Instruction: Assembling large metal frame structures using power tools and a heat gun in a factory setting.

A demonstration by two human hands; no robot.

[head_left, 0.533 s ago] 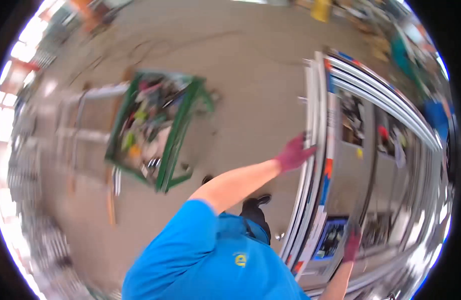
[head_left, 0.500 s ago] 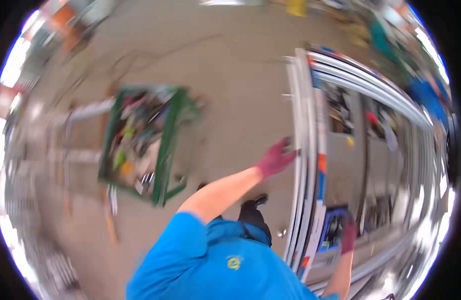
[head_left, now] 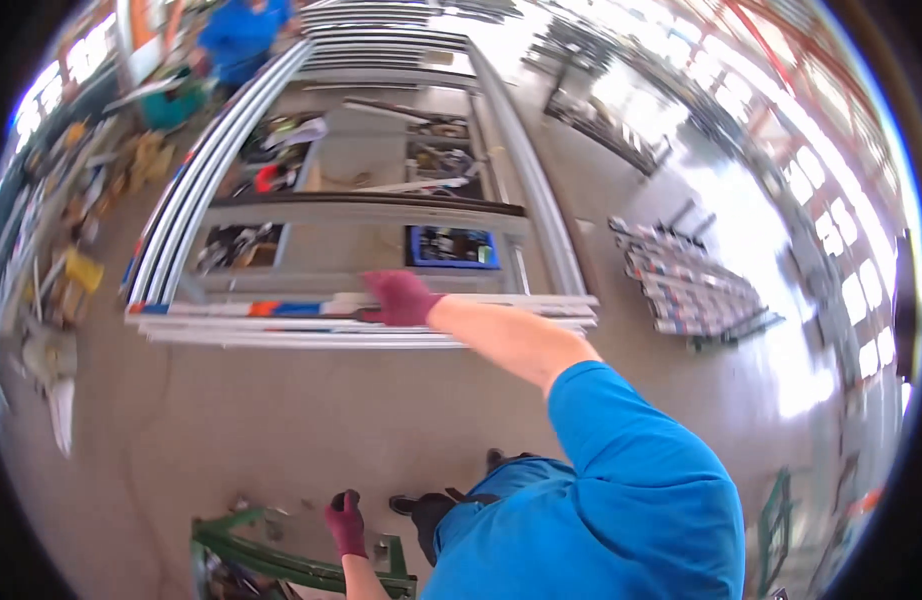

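A stack of long silvery metal profiles, joined as large rectangular frames [head_left: 196, 200], lies in front of me. Red, blue and white strips mark the near bars [head_left: 241, 310]. My right hand [head_left: 401, 298], in a maroon glove, reaches across over these near bars, its fingers and thumb apart. Whether it touches them is hard to tell. Low on the left, my left hand [head_left: 346, 522], in a matching glove with dark fingertips, is curled closed beside a green metal cart [head_left: 281, 565]. Anything within its fingers is hidden.
Through the frames show a dark crossbar [head_left: 371, 207] and a blue tray [head_left: 496, 250] of small parts. A person in blue [head_left: 243, 42] is at the far left. Bundled profiles [head_left: 691, 280] stand to the right, and a yellow item [head_left: 84, 268] lies on the left.
My view has swung right, so the frames now lie ahead and the green cart at lower left. My right hand has come over the near bars; my left is away from them.
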